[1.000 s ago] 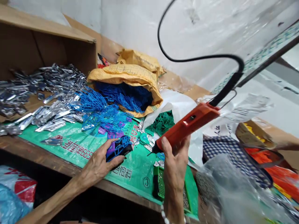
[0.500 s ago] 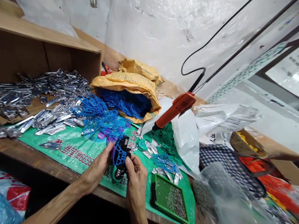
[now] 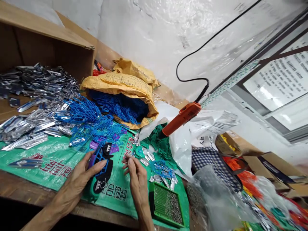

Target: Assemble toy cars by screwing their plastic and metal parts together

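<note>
My left hand [image 3: 77, 179] grips a black and blue plastic toy body [image 3: 104, 170] with a lattice side, its thumb pressed on the blue frame. Purple and green edges show on the body's far left and lower side. Apart from it, to the right, my right hand [image 3: 136, 173] hovers over the green sheet with fingers loosely bent; nothing shows in them. Close to this hand lie small silver pieces [image 3: 145, 160], blue lattice frames [image 3: 162, 168] and a green tray of screws [image 3: 152, 205]. Beyond hangs an orange electric screwdriver [image 3: 181, 119], tip down.
A yellow sack [image 3: 115, 84] spills blue frames [image 3: 81, 110] onto the table. Silver parts [image 3: 36, 128] heap out of a cardboard box [image 3: 77, 61] on the left. Green plastic parts [image 3: 156, 138] lie by a white bag [image 3: 179, 144]. At right stands a checked bag [image 3: 214, 163].
My right hand has let go of the toy body and moved slightly away. My left hand now grips the body and has carried it left and down. The view has turned right.
</note>
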Action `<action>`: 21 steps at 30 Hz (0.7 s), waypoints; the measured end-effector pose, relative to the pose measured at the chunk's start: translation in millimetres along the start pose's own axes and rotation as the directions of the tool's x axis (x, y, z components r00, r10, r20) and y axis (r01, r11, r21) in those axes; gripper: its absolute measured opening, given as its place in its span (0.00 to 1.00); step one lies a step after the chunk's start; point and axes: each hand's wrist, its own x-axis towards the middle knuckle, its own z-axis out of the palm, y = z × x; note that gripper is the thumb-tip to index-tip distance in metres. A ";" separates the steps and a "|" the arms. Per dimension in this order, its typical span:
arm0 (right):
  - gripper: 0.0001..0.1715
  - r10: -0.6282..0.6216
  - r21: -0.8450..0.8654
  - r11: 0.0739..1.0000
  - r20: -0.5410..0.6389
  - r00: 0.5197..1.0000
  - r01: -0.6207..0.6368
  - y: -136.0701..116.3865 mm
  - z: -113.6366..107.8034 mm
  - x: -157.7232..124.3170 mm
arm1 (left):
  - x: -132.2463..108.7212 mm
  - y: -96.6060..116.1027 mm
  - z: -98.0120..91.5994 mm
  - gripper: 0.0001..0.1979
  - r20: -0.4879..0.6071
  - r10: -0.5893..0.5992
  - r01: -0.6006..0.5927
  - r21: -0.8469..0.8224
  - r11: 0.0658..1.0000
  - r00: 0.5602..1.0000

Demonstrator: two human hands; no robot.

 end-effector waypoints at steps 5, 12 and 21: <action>0.17 0.016 -0.332 0.942 -0.133 0.991 -0.060 44.8 -22.3 38.3 | 6.5 -0.3 -19.9 0.39 0.009 -0.051 0.051 -0.019 0.999 0.999; 0.26 0.021 -0.467 0.884 -0.021 1.000 -0.029 71.0 -31.8 37.6 | -2.5 1.7 -18.9 0.39 -0.003 -0.133 0.132 -0.084 0.988 0.991; 0.06 -0.009 -0.383 0.923 0.062 0.998 0.032 63.0 -46.4 35.4 | -9.7 -12.6 3.8 0.39 0.068 -0.110 0.113 -0.035 0.993 0.992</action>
